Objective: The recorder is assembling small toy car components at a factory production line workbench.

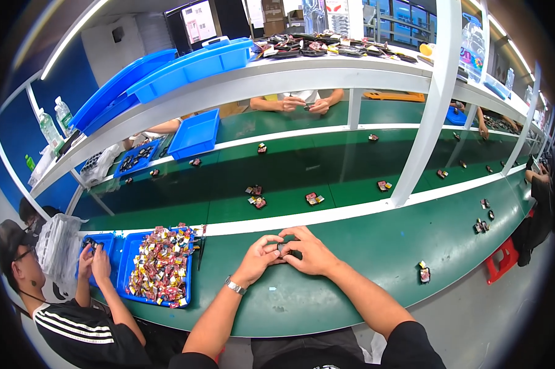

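Over the near green work surface (228, 320), my left hand (259, 259) and my right hand (311, 252) meet, fingertips pinched together. Between them is a small dark part (281, 248), mostly hidden by the fingers, so its exact kind does not show. My left wrist wears a metal-band watch (234, 285). To the left of my hands stands a blue tray (125, 261) heaped with small red, yellow and white wired pieces (161, 264). One similar small black-and-red piece (424, 272) lies on the surface to the right of my right forearm.
Beyond a white rail (259, 224) runs a dark green conveyor belt (351, 166) carrying scattered small pieces (314, 198). A white post (434, 104) rises right of my hands, under a shelf with blue trays (191, 71). Co-workers sit at left (81, 326) and opposite (302, 101). A red stool (502, 264) stands at right.
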Demonstrator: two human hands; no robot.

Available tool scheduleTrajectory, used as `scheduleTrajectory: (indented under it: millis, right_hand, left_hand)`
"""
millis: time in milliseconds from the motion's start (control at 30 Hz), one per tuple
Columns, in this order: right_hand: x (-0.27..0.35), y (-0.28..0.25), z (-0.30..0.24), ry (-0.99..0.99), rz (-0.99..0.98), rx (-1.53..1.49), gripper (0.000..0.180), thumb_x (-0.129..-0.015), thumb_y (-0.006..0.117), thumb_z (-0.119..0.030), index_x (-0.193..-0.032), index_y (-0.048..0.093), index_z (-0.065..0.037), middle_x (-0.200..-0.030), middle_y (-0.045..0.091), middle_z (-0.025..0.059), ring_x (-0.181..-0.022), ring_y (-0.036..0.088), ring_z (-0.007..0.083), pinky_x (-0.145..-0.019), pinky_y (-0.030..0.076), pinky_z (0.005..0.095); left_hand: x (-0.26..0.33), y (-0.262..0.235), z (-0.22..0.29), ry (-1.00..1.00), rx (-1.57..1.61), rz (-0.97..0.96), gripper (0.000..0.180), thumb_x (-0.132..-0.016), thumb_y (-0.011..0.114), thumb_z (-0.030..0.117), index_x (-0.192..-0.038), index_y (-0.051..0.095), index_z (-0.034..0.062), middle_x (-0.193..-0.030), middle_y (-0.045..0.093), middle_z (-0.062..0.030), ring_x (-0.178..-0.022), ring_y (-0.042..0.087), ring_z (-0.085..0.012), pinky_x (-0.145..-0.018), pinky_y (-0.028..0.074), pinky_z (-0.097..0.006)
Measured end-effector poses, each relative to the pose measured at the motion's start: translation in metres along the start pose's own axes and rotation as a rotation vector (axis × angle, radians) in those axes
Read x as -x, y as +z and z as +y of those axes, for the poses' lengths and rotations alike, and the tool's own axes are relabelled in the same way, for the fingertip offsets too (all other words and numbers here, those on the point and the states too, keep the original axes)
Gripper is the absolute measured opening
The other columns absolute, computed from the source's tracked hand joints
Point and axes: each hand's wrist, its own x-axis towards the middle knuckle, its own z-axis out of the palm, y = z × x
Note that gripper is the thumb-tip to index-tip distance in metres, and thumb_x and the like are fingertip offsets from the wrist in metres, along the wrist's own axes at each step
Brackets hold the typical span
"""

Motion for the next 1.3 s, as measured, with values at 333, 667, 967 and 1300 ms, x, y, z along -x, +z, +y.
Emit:
scheduleTrajectory:
  millis: [333, 667, 967, 1300]
  right_hand:
    - [0.002, 0.018, -0.001, 0.085, 0.144, 0.058, 0.007, -0.079, 0.069, -0.010, -0.085, 0.069, -0.006, -0.117, 0.059, 0.0085, -0.116, 0.053, 0.0273, -0.091, 0.050, 0.0365]
    - [0.005, 0.023, 0.006, 0.145, 0.159, -0.053, 0.016, -0.080, 0.072, -0.009, -0.095, 0.074, -0.010, -0.118, 0.062, 0.0058, -0.115, 0.054, 0.0267, -0.091, 0.050, 0.0355]
    - [0.003, 0.032, 0.004, 0.147, 0.215, -0.088, 0.015, -0.080, 0.071, -0.008, -0.094, 0.074, -0.010, -0.120, 0.062, 0.0053, -0.116, 0.053, 0.0281, -0.096, 0.047, 0.0386]
    - [-0.001, 0.033, -0.001, 0.098, 0.246, -0.084, 0.019, -0.078, 0.073, -0.005, -0.096, 0.075, -0.010, -0.121, 0.063, 0.0058, -0.117, 0.054, 0.0281, -0.094, 0.049, 0.0381]
  left_hand:
    - [-0.002, 0.000, 0.000, 0.037, 0.046, -0.008, 0.031, -0.097, 0.057, 0.007, -0.126, 0.046, 0.0038, -0.116, 0.063, -0.0138, -0.109, 0.063, -0.0214, -0.096, 0.052, -0.038]
    - [-0.002, 0.001, 0.000, 0.055, 0.087, 0.000, 0.027, -0.098, 0.056, 0.012, -0.122, 0.047, 0.0030, -0.113, 0.064, -0.0160, -0.109, 0.063, -0.0235, -0.096, 0.053, -0.039]
    - [-0.002, -0.001, -0.005, 0.092, 0.076, 0.033, 0.026, -0.098, 0.056, 0.010, -0.122, 0.047, 0.0050, -0.112, 0.065, -0.0138, -0.107, 0.064, -0.0214, -0.096, 0.053, -0.038]
    - [-0.002, 0.000, -0.006, 0.137, 0.077, 0.079, 0.022, -0.100, 0.049, 0.004, -0.122, 0.047, 0.0050, -0.121, 0.062, -0.0151, -0.112, 0.062, -0.0216, -0.097, 0.053, -0.037]
